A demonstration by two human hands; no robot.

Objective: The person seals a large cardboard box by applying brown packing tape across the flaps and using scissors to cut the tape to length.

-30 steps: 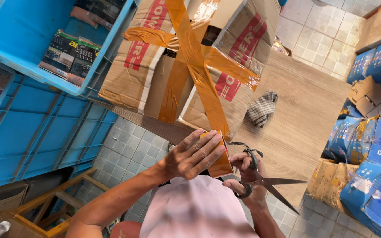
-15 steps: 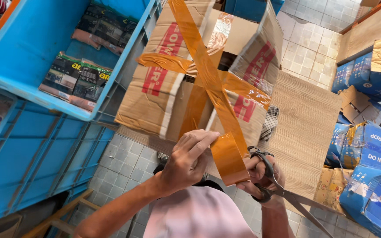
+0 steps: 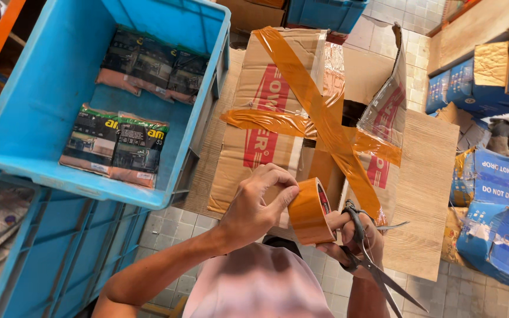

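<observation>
My left hand (image 3: 260,200) grips a roll of orange-brown tape (image 3: 308,213), fingertips pinched on its upper rim. My right hand (image 3: 357,238) sits just right of the roll, holding black-handled scissors (image 3: 375,268) with their blades pointing down-right; its fingers also touch the roll's underside. In front of the hands stands a brown cardboard box (image 3: 260,112) with red print and a cross of orange tape (image 3: 319,112) over its flaps. One tape strip runs down to the scissors' handles. The box's right flap stands partly up.
A blue plastic crate (image 3: 36,94) holding several dark packets sits at the left, over another blue crate (image 3: 48,247). The box rests on a wooden board (image 3: 425,176). Blue cartons (image 3: 490,194) are stacked at the right. Tiled floor lies below.
The roll has come away from the taped strip toward the left and now shows its side. My left hand shifted from covering it to pinching its rim. The scissors stay in my right hand.
</observation>
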